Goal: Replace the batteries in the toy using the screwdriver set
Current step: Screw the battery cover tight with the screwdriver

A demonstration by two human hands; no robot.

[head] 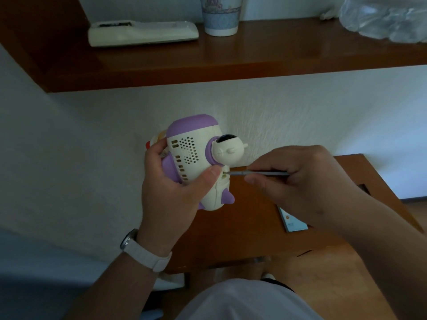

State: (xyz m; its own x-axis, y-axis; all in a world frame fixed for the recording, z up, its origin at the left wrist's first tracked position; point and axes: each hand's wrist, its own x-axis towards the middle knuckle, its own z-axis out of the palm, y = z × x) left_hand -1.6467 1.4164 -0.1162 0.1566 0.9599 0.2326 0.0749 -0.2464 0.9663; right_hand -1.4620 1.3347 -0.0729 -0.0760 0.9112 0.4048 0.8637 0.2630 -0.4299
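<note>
While gripping toy (191, 155) mid-air with left hand (171, 197), fingers curled round body, pinching thin screwdriver (258, 173) in right hand (307, 181), tip in recess beside left thumb. Held above wooden side table (231, 239).

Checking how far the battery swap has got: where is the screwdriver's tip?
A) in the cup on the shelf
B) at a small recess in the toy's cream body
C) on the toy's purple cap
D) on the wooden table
B: the right hand holds the screwdriver level, its tip at a recess in the toy beside the thumb of the left hand.
</note>
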